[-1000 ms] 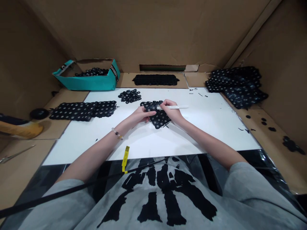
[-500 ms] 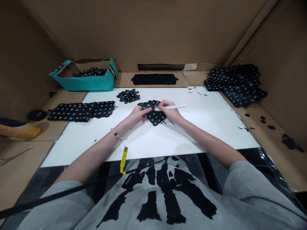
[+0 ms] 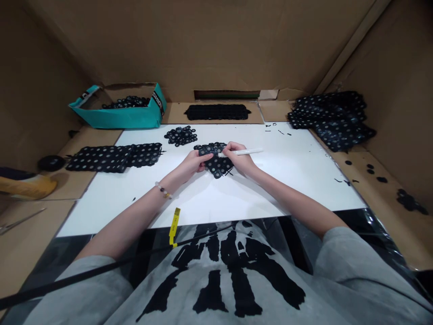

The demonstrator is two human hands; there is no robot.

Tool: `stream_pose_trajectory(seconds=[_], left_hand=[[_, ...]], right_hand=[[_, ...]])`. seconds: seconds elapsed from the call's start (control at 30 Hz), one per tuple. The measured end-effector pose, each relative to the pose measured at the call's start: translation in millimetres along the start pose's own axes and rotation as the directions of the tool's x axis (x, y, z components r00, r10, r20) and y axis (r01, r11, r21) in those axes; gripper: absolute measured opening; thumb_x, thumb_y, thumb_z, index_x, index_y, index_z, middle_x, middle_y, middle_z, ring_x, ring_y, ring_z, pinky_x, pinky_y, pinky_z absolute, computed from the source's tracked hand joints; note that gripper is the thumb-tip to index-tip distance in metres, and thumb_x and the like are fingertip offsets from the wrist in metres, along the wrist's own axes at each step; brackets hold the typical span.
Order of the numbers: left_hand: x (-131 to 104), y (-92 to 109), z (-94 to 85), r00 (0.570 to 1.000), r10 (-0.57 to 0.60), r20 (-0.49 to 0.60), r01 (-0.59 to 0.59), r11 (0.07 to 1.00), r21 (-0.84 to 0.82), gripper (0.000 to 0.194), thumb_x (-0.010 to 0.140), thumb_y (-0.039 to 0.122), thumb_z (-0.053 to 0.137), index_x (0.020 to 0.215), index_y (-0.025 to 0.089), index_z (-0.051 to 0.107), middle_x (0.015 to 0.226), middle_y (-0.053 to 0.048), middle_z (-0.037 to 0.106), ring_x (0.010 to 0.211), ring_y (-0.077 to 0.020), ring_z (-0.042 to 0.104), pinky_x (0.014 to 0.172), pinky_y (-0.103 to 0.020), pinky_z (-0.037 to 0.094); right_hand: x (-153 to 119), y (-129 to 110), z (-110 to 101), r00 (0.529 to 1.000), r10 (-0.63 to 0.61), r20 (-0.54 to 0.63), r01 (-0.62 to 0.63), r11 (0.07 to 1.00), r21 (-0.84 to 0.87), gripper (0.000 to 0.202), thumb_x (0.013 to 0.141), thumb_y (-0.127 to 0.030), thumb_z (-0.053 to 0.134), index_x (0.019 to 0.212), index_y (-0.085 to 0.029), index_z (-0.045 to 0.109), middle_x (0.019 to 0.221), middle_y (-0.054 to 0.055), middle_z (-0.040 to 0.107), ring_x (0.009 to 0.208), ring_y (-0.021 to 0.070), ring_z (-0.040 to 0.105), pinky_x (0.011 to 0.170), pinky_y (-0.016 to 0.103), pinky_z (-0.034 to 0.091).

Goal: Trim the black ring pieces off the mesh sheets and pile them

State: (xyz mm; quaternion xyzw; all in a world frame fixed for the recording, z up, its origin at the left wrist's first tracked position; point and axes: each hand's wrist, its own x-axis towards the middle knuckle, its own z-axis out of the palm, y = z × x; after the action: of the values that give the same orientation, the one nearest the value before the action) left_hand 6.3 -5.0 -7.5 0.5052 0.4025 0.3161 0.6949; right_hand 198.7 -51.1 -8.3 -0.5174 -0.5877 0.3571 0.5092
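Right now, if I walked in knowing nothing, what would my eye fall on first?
Probably the turquoise box, beyond the far left corner of the white board, with black ringed pieces inside. Next, mid-board, the left hand holds a dotted black sheet while the right hand grips a white pen-like tool over it. The yellow tag on the black cord at the front also stands out.

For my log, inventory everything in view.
Pen: one, white, right hand
Dotted piece: one, black, left hand
Board: one, white, centre
Box: one, teal, left
Discs: many, black, board and box
Strip: one, black, back
Dotted sheets: several, black, both sides
Scraps: several, black, scattered
Container: one, yellow, left
Round object: one, black, left
Pointed tool: one, silver, left
Tag: one, yellow, front
Cable: one, black, front
Walls: three, brown, around
Shirt: one, grey, front
Bracelet: one, pale, left wrist
Arms: two, bare, front
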Motion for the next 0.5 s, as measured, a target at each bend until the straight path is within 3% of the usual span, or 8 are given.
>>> stream_pose_trajectory(seconds=[0.3, 0.5], left_hand=[[2.1, -6.5, -1.6, 0.999, 0.020, 0.036, -0.021, 0.999, 0.025, 0.031, 0.069, 0.029, 0.084, 0.064, 0.013, 0.058, 0.053, 0.004, 0.044, 0.045, -0.0052, 0.037, 0.040, -0.019, 0.021], [-3.9, 4.8, 3.3, 1.000, 0.009, 0.012, -0.008, 0.995, -0.096, 0.031, 0.069, 0.031, 0.085, 0.072, 0.014, 0.060, 0.061, 0.000, 0.053, 0.049, -0.0075, 0.046, 0.040, -0.020, 0.027]], right_hand=[[-9.7, -4.9, 10.5, 0.997, -0.081, 0.013, 0.082, 0.982, -0.172, 0.020, 0.085, -0.037, 0.052, 0.070, -0.023, 0.051, 0.070, -0.001, 0.058, 0.070, 0.0168, 0.050, 0.066, 0.029, 0.036], [4.0, 6.1, 1.3, 1.000, -0.008, -0.019, 0.009, 0.998, 0.055, 0.021, 0.079, -0.037, 0.057, 0.066, -0.021, 0.053, 0.067, -0.003, 0.055, 0.069, 0.0152, 0.049, 0.067, 0.028, 0.037]])
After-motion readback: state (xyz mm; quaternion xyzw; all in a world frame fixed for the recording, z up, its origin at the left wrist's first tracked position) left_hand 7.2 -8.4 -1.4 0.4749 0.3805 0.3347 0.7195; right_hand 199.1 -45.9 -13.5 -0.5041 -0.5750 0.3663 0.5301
